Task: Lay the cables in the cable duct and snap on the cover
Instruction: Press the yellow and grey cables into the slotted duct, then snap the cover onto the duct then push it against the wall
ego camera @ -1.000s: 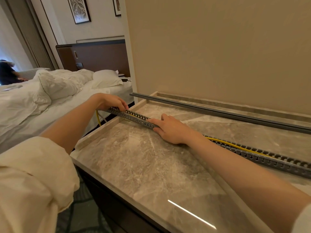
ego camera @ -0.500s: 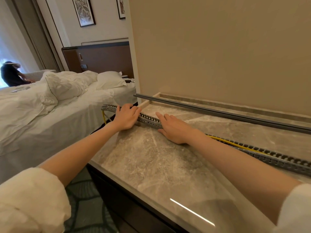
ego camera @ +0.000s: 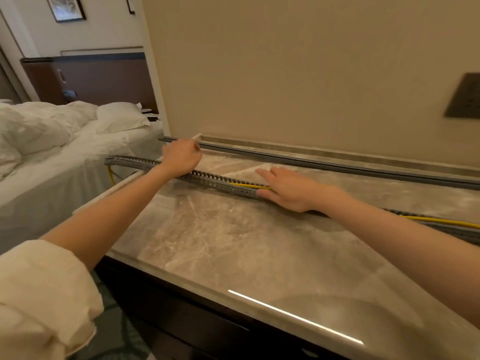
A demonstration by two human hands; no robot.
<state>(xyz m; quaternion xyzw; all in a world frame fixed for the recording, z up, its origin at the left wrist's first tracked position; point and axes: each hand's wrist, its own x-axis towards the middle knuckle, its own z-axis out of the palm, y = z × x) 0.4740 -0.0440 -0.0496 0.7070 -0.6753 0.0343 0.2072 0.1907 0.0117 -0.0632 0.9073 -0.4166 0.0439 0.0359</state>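
A grey slotted cable duct (ego camera: 213, 181) lies lengthwise on the marble top, its left end sticking out past the edge. A yellow cable (ego camera: 441, 220) runs inside it and hangs down from the left end. The long dark grey cover (ego camera: 337, 165) lies behind it, along the wall. My left hand (ego camera: 181, 155) is at the cover's left end, fingers curled over the strip. My right hand (ego camera: 288, 189) lies flat on the duct with its fingers apart, hiding that stretch of it.
The marble countertop (ego camera: 233, 242) has a low raised rim on the left and a dark cabinet below. A bed with white bedding (ego camera: 65, 141) stands close on the left. The beige wall carries a dark wall plate (ego camera: 465, 96) at the right.
My left hand has come off the duct's left part and moved back onto the cover's left end. My right hand stays flat on the duct. The view has swung a little to the right.
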